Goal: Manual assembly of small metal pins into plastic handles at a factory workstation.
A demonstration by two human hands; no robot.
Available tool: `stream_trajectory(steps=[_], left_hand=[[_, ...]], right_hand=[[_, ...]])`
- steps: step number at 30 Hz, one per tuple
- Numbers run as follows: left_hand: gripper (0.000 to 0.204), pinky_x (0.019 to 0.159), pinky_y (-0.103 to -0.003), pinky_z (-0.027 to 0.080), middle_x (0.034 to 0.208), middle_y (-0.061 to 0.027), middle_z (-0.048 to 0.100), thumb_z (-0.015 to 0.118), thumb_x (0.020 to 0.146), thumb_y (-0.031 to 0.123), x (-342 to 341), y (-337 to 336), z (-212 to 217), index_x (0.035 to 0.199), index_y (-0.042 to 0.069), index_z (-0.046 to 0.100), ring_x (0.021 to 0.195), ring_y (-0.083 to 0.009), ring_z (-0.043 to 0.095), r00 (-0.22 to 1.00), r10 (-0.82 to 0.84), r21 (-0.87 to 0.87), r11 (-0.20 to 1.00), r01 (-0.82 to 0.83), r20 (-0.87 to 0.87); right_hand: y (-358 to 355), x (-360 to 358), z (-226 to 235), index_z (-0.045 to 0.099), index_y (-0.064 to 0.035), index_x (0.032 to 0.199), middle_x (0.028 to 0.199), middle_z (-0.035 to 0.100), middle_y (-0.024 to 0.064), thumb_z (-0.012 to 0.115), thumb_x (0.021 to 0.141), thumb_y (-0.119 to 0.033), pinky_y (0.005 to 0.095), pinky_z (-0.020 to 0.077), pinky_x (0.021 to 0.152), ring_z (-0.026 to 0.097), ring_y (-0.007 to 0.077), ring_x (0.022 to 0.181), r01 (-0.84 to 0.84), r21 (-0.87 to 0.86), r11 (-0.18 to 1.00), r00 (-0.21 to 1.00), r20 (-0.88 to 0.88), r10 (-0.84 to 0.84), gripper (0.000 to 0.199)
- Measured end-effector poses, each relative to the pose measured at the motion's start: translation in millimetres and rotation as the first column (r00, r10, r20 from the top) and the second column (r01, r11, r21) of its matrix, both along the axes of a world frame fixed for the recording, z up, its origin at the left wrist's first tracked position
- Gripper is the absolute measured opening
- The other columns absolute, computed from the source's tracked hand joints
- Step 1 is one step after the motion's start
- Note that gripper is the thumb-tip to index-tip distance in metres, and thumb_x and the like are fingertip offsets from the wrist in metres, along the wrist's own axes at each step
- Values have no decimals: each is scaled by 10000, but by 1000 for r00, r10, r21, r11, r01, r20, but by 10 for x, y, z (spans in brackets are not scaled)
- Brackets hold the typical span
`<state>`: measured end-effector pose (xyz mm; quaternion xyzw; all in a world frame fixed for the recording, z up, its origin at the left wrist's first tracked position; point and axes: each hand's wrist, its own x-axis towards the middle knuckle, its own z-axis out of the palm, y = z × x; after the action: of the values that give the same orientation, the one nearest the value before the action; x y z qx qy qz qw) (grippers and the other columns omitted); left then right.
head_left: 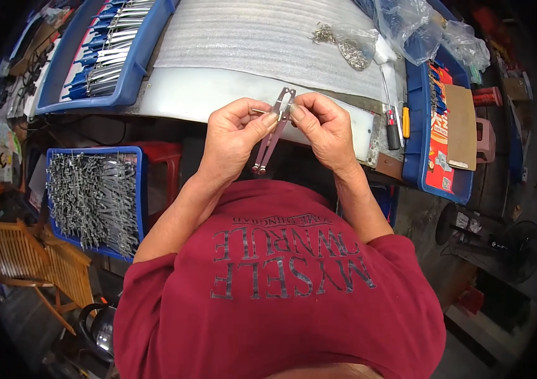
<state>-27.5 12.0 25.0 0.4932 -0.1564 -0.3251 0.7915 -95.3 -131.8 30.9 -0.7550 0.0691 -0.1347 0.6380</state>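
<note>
Close in front of my chest, over the bench's near edge, I hold a mauve folding tool (270, 143) with two long narrow handle bars. The bars meet near the top and spread slightly toward their lower ends, where small shiny fittings show. My left hand (233, 134) is closed, thumb and fingers pinching the tool's left side; a thin metal piece (258, 112) sticks out by its fingers. My right hand (326, 130) pinches the right side near the top, its fingertips touching a pale metal part. The fingers partly hide this joint.
White foam sheeting (230, 38) covers the bench, with small metal parts in a clear bag (354, 55) on it. Screwdrivers (405, 120) lie right of it, beside a blue tray (414, 158). Another blue tray (131, 85) holds metal pieces; a lower blue crate (142, 189) is full.
</note>
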Motion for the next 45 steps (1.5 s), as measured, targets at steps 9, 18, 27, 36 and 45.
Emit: stream_trajectory(steps=[9, 18, 27, 36, 45], left_hand=[[103, 575, -179, 436, 745, -56, 598, 574, 802, 34, -2, -17, -5, 875, -37, 560, 651, -65, 543, 999, -19, 2, 1000, 19, -44], [99, 537, -179, 419, 712, -48, 590, 580, 799, 46, -5, -20, 15, 858, -31, 559, 603, -58, 526, 996, -47, 1, 999, 47, -77], [103, 520, -173, 408, 681, -40, 581, 576, 802, 51, -9, -13, 1, 856, -35, 560, 573, -52, 516, 994, -71, 58, 995, 76, -88], [138, 544, -185, 440, 720, -44, 583, 566, 816, 77, -17, -12, -16, 892, -37, 552, 614, -58, 531, 989, -124, 82, 988, 130, -80], [238, 603, -243, 496, 784, -74, 583, 511, 856, 164, 4, 6, -19, 1010, -17, 520, 647, -135, 581, 945, -252, 68, 960, 271, -208]], right_hand=[[-75, 4, 0, 555, 16, 853, 689, 511, -21, 561, 825, -102, 175, 358, 549, 427, 35, 622, 12, 106, 994, 1000, 13, -14, 121], [-109, 5, -41, 557, 15, 849, 688, 509, -27, 555, 826, -105, 181, 368, 552, 433, 37, 624, -18, 207, 978, 1000, 4, 17, 122], [-137, 60, -18, 562, 14, 848, 660, 513, -12, 558, 830, -145, 185, 355, 532, 429, 48, 582, -21, 225, 974, 1000, -14, 25, 161], [-148, 101, -31, 574, -6, 782, 639, 513, -19, 572, 801, -116, 180, 344, 498, 423, 40, 552, -16, 219, 976, 999, -30, 23, 112], [-143, 106, -57, 571, -5, 785, 625, 512, -13, 562, 787, -97, 187, 335, 489, 429, 51, 536, 108, 274, 956, 994, -2, -112, 92]])
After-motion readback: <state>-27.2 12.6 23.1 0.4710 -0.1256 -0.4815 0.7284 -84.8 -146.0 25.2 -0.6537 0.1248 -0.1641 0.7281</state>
